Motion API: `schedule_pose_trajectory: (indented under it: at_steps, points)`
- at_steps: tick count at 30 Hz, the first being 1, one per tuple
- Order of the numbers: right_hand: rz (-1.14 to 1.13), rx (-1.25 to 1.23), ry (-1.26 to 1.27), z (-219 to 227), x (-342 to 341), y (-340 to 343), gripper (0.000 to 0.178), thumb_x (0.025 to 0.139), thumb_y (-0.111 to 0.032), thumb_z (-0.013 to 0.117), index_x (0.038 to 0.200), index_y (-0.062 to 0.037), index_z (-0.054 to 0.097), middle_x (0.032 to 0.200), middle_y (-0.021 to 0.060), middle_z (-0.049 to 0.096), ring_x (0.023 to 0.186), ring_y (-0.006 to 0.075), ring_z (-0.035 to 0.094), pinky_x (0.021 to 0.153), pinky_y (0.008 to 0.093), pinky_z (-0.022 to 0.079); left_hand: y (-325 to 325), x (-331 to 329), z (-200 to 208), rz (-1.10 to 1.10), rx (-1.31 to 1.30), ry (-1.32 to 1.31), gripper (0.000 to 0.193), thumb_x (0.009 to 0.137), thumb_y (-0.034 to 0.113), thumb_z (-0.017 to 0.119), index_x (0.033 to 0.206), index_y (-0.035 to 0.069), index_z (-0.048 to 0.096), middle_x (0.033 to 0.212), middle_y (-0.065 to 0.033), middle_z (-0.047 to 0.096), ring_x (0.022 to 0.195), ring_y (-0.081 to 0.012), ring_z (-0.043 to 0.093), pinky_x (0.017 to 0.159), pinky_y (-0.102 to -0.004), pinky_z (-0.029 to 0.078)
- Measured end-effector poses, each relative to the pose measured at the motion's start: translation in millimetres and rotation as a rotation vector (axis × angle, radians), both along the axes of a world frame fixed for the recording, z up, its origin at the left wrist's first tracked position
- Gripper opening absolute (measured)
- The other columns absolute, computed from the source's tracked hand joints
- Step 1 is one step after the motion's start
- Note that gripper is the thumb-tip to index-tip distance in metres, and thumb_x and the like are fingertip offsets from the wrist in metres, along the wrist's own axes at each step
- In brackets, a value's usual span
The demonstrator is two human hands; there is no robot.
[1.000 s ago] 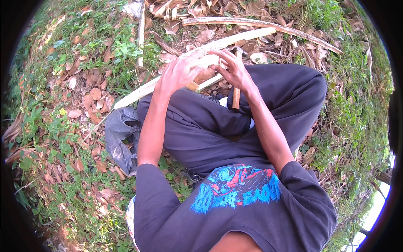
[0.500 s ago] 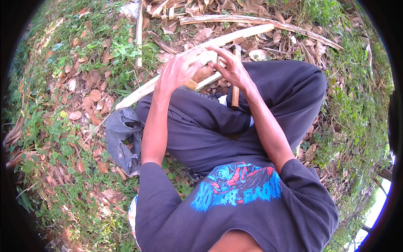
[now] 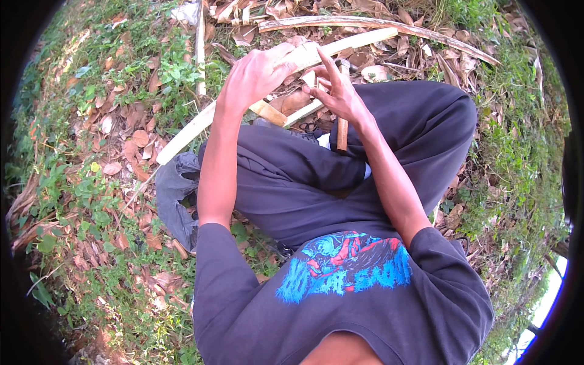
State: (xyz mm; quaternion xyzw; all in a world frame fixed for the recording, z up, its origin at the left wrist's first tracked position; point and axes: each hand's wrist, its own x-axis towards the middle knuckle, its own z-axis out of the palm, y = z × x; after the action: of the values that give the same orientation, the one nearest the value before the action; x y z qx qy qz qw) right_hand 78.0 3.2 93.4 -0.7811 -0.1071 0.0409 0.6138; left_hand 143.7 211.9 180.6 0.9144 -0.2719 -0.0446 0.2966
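Pale wooden strip (image 3: 187,135) held just beyond the crossed legs (image 3: 280,155).
The strip is grasped by the left hand (image 3: 257,76), apparently to steady it; the right hand (image 3: 337,91), also beyond the legs, is half-curled, its grip impossible to tell. A wooden-handled tool (image 3: 342,135) is placed where the legs cross, presumably for easy reach.

Dark, faded-black T-shirt (image 3: 365,313) on my view, round neckline (image 3: 344,327), short loose sleeves (image 3: 222,261). Chest print (image 3: 344,267) bright blue and red, jagged lettering along lower part. Trousers (image 3: 420,121) dark, roomy, creased over thighs. I make out white patch (image 3: 324,141) near ankle; sock or shoe, cannot tell from here. Left hand (image 3: 250,76) and right hand (image 3: 342,96) bare.
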Motion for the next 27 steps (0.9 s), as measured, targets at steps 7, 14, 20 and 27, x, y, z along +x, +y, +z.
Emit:
schedule_pose_trajectory:
  at_steps: [7, 14, 20, 27]
  points:
    - [0.001, 0.087, 0.044, -4.8, 2.2, -4.4, 0.095, 0.094, -0.022, 0.076, 0.165, -0.0239, 0.013, 0.135, 0.0196, 0.057, 0.129, 0.0334, 0.057, 0.111, 0.0545, 0.047, 11.1, 13.0, -50.9, -0.077, -0.131, 0.281, 0.040, 0.097, 0.032, 0.065, 0.124, 0.003, 0.068, 0.102, -0.0199, 0.075, 0.088, -0.0365, 0.071, 0.084, -0.0441, 0.055]
    - [-0.007, 0.100, 0.004, -7.9, 4.9, 2.9, 0.081, 0.092, -0.016, 0.077, 0.160, -0.0199, 0.031, 0.131, 0.0205, 0.061, 0.129, 0.0328, 0.058, 0.112, 0.0506, 0.046, 9.4, -13.6, -30.5, -0.046, -0.096, 0.490, 0.044, 0.100, 0.031, 0.063, 0.135, 0.005, 0.063, 0.096, -0.0074, 0.074, 0.069, -0.0098, 0.064, 0.053, -0.0280, 0.054]
    - [-0.010, 0.095, -0.022, -15.4, 7.0, 1.7, 0.078, 0.089, -0.023, 0.080, 0.155, -0.0173, 0.039, 0.125, 0.0220, 0.066, 0.124, 0.0334, 0.062, 0.108, 0.0493, 0.050, 13.1, -15.4, -35.9, -0.027, -0.084, 0.420, 0.048, 0.098, 0.028, 0.066, 0.138, 0.002, 0.061, 0.107, -0.0155, 0.075, 0.080, -0.0196, 0.073, 0.060, -0.0313, 0.059]
    - [-0.006, 0.134, -0.013, -19.8, 7.5, -4.4, 0.073, 0.090, -0.028, 0.080, 0.152, -0.0171, 0.042, 0.129, 0.0252, 0.063, 0.128, 0.0346, 0.060, 0.109, 0.0500, 0.049, 6.3, -15.6, -16.0, -0.055, -0.007, 0.320, 0.047, 0.097, 0.033, 0.064, 0.133, 0.002, 0.063, 0.121, -0.0229, 0.070, 0.114, -0.0410, 0.067, 0.096, -0.0432, 0.052]
